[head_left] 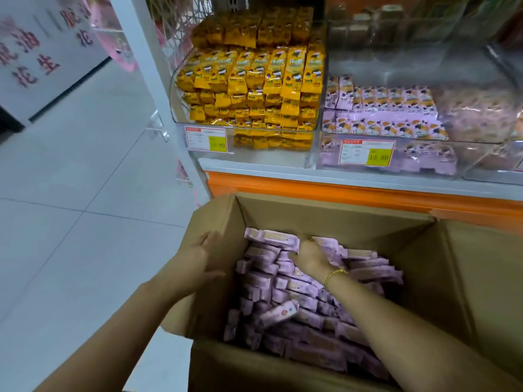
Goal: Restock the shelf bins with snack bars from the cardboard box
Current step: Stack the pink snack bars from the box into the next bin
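An open cardboard box [325, 216] stands on the floor before the shelf, filled with purple snack bars [285, 290]. My left hand [198, 258] lies on the box's left flap, fingers straight, thumb against the flap's inner side. My right hand [310, 257], a gold bracelet at its wrist, reaches into the box and grips a bunch of purple bars [271, 240] near the far wall. On the shelf above, a clear bin [402, 154] holds purple bars, partly filled.
Left of the purple bin, a clear bin of yellow snack packs [254, 89] is piled high. An orange shelf base [339, 193] runs behind the box. Pale floor tiles [85, 222] spread to the left. Another bin [481, 108] sits at the right.
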Demonstrator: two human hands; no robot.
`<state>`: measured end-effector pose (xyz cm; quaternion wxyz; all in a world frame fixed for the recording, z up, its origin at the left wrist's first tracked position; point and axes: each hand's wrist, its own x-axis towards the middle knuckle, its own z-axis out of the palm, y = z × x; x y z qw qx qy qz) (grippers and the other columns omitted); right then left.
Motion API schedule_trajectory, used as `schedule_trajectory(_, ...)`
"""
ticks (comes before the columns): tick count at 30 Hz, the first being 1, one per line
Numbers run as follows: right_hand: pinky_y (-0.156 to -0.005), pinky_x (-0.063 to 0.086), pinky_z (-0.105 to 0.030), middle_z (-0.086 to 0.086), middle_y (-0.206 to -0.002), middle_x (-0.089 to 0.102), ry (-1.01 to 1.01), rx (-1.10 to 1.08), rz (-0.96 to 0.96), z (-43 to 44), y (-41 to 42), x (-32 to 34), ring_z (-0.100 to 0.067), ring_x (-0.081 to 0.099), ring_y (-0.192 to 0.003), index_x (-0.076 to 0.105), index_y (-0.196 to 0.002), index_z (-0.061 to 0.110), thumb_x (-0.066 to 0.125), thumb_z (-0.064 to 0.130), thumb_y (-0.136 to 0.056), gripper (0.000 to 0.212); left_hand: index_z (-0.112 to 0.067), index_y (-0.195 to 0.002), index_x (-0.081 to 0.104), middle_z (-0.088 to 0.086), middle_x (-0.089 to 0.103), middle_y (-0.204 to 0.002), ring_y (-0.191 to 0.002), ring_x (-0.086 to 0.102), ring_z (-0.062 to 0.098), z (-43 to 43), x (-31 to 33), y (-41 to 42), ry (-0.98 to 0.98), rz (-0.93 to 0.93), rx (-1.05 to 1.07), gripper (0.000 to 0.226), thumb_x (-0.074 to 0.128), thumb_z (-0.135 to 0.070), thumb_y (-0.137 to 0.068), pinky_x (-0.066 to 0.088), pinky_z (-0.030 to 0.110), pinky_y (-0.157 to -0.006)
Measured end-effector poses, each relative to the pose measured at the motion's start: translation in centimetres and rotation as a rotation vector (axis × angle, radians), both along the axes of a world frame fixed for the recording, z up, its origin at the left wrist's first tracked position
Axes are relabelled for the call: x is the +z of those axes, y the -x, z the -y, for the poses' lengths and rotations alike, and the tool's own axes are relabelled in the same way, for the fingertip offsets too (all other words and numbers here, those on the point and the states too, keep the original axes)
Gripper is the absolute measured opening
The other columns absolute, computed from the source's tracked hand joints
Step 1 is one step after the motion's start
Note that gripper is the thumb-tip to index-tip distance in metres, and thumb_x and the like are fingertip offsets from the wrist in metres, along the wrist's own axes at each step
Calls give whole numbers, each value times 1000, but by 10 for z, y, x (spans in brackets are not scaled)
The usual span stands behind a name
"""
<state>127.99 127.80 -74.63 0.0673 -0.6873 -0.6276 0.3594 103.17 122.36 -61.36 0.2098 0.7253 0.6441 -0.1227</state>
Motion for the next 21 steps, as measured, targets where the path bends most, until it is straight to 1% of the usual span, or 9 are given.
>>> schedule_trajectory(2, -80, 40, -30, -21, -134, 48, 6, -110, -142, 0, 10, -17, -33, 53, -114, 29, -141, 1, 74, 22, -80, 79, -15, -152, -4, 3, 8, -159, -130, 42, 23, 2, -2, 7, 30, -30, -9, 96, 61, -44, -87, 35, 25, -100)
schedule_trajectory(3, -87, 40, -30, -20, -141, 40, 1, -131, -185, 0, 15, -23, -33, 48, -121, 24, -144, 2, 79, 25, -76, 91, -16, -151, -6, 3, 10, -159, -130, 43, 23, 3, -3, 9, 39, -34, -2, 97, 61, -44, -87, 36, 27, -101)
schedule_trajectory(6, -104, 31, -35, -15, -152, 20, -57, -86, -171, 1, 34, -36, -32, 22, -139, 18, -148, 8, 86, 36, -65, 111, -17, -151, -8, 4, 16, -158, -127, 46, 24, 2, -5, 9, 45, -35, -1, 97, 60, -44, -88, 38, 28, -100)
schedule_trajectory(8, -109, 27, -38, -12, -151, 16, -91, -21, -43, 1, 47, -42, -33, 12, -141, 23, -146, 11, 85, 46, -62, 110, -17, -151, -8, 6, 19, -157, -126, 46, 25, 0, -6, 8, 46, -45, -7, 98, 61, -43, -87, 38, 28, -99)
schedule_trajectory(9, -110, 26, -40, -11, -148, 17, -103, 2, 42, 1, 53, -44, -34, 12, -139, 27, -142, 12, 82, 50, -63, 104, -16, -151, -8, 6, 20, -157, -126, 47, 25, -1, -6, 8, 41, -50, -9, 98, 61, -43, -87, 39, 28, -98)
schedule_trajectory(11, -108, 30, -41, -10, -142, 24, -137, 16, 178, -1, 60, -48, -36, 21, -133, 34, -134, 14, 80, 49, -67, 88, -16, -151, -8, 6, 20, -157, -125, 47, 25, -1, -6, 8, 38, -46, -11, 97, 61, -42, -88, 38, 28, -98)
schedule_trajectory(13, -105, 33, -41, -10, -139, 33, -135, 31, 261, -4, 63, -54, -36, 26, -131, 35, -129, 15, 78, 45, -71, 78, -15, -151, -8, 6, 18, -158, -127, 45, 24, 0, -4, 8, 38, -34, -13, 96, 60, -41, -89, 37, 27, -99)
schedule_trajectory(16, -101, 36, -45, -9, -134, 42, -116, 99, 307, -9, 63, -57, -39, 31, -131, 36, -126, 13, 74, 48, -74, 73, -14, -151, -9, 5, 15, -158, -129, 43, 24, -1, -4, 9, 41, -33, -24, 95, 59, -41, -90, 36, 27, -99)
schedule_trajectory(21, -94, 39, -44, -12, -130, 41, -118, 261, 297, -14, 59, -48, -35, 37, -121, 38, -128, 10, 70, 55, -75, 76, -12, -151, -9, 5, 12, -159, -130, 42, 24, -4, -4, 8, 57, -56, -37, 95, 59, -41, -90, 37, 28, -100)
